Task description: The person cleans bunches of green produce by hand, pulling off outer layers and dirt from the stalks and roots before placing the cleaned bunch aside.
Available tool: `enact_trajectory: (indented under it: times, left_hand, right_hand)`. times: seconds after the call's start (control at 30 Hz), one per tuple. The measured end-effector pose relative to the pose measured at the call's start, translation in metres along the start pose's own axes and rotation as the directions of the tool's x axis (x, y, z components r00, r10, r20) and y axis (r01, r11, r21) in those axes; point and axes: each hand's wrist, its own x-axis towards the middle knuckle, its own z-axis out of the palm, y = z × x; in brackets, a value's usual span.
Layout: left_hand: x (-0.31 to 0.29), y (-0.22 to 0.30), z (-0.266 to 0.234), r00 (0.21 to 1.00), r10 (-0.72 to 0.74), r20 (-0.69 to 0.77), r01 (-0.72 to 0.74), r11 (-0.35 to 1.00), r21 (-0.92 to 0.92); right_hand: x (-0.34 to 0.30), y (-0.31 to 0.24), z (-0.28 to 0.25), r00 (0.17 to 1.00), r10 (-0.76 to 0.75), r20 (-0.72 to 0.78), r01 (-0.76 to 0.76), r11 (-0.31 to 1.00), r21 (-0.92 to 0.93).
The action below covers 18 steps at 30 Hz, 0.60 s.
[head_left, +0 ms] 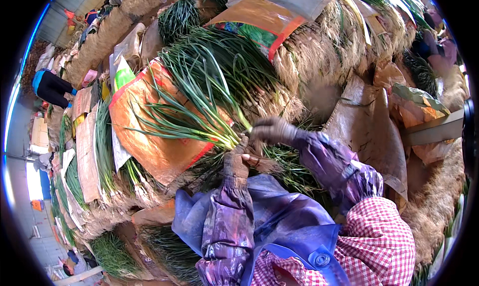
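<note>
My gloved left hand [235, 166] is closed round the lower stalks of a small bunch of green onions [219, 132]. Its long leaves fan out to the upper left, and brown roots stick out to the right of the fist. Close beside it, my gloved right hand [272, 130] is somewhat smeared by motion. Its fingers are bent round the base of another green onion stalk [242, 120], whose leaves run up and to the left. Just beyond both hands lies a large heap of green onions [219, 61], with pale roots toward the right.
An orange woven sack [149, 129] lies left of the heap. Rooted bundles [319, 46] are stacked at the far right under sacks. A brown sheet [366, 131] and a metal bar [434, 129] are to the right. A person in dark clothes [52, 89] bends at the far left.
</note>
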Motion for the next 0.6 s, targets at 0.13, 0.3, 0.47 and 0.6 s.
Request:
enact_trajectory:
  times: [0.13, 0.3, 0.47, 0.6]
  left_hand:
    - [-0.009, -0.003, -0.005, 0.97, 0.18, -0.162, -0.151, 0.972, 0.18]
    - [-0.006, -0.009, 0.008, 0.994, -0.095, 0.057, 0.088, 0.991, 0.105]
    - [-0.028, 0.009, 0.01, 0.978, -0.09, 0.187, 0.113, 0.987, -0.116]
    - [-0.034, 0.015, 0.013, 0.949, 0.129, 0.289, -0.107, 0.99, -0.09]
  right_hand:
    - [0.01, 0.0, 0.007, 0.986, 0.132, 0.099, -0.097, 0.948, -0.303]
    - [0.046, 0.02, 0.012, 0.998, -0.055, -0.032, 0.059, 0.984, 0.169]
    - [0.048, 0.031, 0.038, 0.944, -0.033, -0.33, 0.254, 0.711, 0.656]
    - [0.055, 0.045, 0.027, 0.66, -0.317, -0.681, 0.16, 0.945, -0.285]
